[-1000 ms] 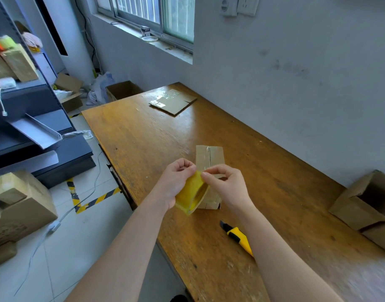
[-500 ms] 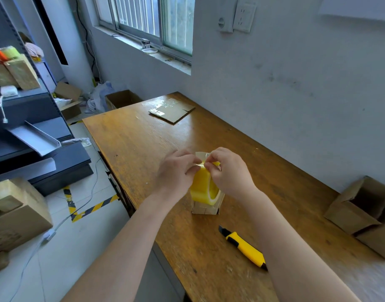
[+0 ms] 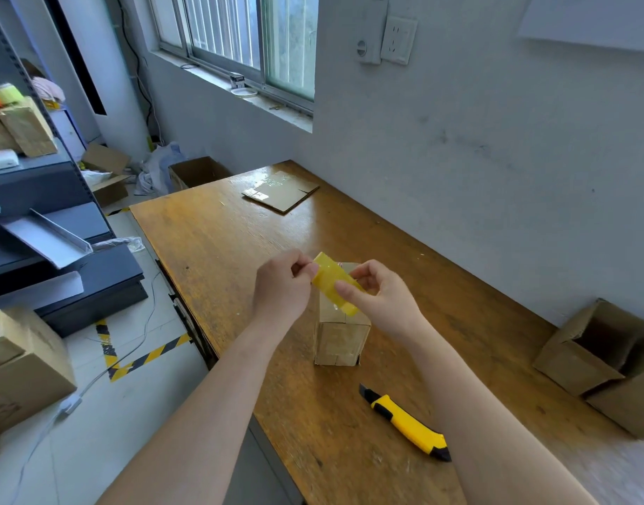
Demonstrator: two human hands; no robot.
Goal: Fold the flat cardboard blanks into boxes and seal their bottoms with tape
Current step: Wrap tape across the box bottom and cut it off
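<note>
A small folded cardboard box (image 3: 341, 338) stands on the wooden table (image 3: 240, 242), its top face partly hidden by my hands. Just above it I hold a yellow tape roll (image 3: 334, 284), seen edge-on and tilted. My left hand (image 3: 282, 287) pinches the roll's upper left end. My right hand (image 3: 380, 298) grips its lower right side with thumb and fingers. A flat cardboard blank (image 3: 281, 191) with shiny tape on it lies at the table's far end.
A yellow utility knife (image 3: 407, 424) lies on the table near my right forearm. Open cardboard boxes (image 3: 582, 355) sit at the right edge by the wall. Dark shelving (image 3: 40, 213) and more boxes (image 3: 21, 362) stand on the floor to the left.
Both hands have lifted the tape roll from in front of the box to above it and turned it edge-on. The view has tilted up, showing more of the wall.
</note>
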